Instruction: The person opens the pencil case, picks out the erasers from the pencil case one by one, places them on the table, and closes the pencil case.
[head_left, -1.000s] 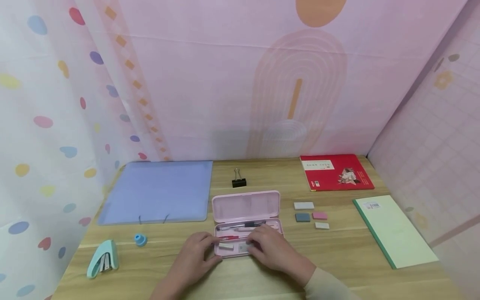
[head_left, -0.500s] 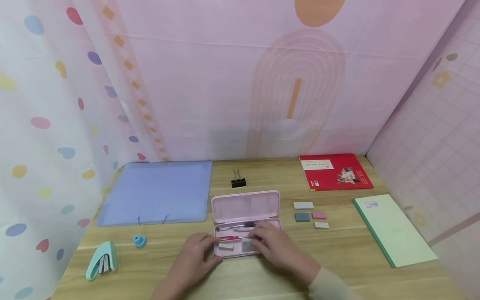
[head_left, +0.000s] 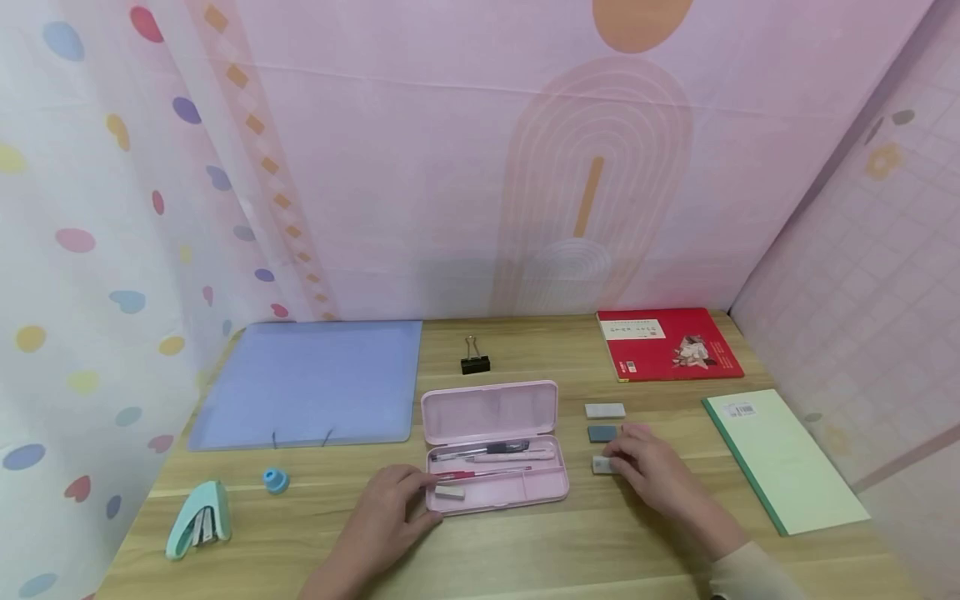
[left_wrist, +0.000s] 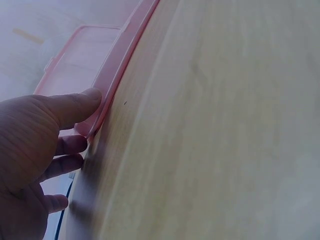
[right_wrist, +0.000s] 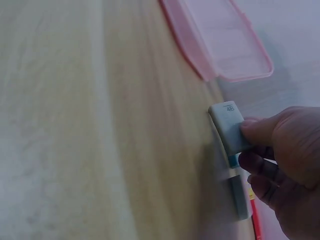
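An open pink pencil case [head_left: 543,483] lies in the middle of the table. My left hand [head_left: 386,512] holds its left end, the thumb at the front corner. Inside are a red pen [head_left: 457,476], a black-gripped pen [head_left: 510,447], a pink pen [head_left: 517,457] and a small whitish eraser [head_left: 450,492]. Right of the case, my right hand [head_left: 660,475] pinches a grey-white eraser [right_wrist: 227,122] marked 4B between thumb and fingers. Beyond that hand are a white eraser [head_left: 604,410], a blue-grey eraser [head_left: 602,433] and a partly covered pink eraser [head_left: 636,429].
A blue folder [head_left: 307,383] lies at the back left, a black binder clip [head_left: 476,365] behind the case. A mint stapler [head_left: 198,517] and blue cap-like piece [head_left: 275,480] are at left. At right are a red booklet [head_left: 671,343] and a pale green notebook [head_left: 787,467].
My right hand has lifted the 4B eraser out of the case's front compartment and carried it right, beside the other erasers. My left hand has stayed on the case.
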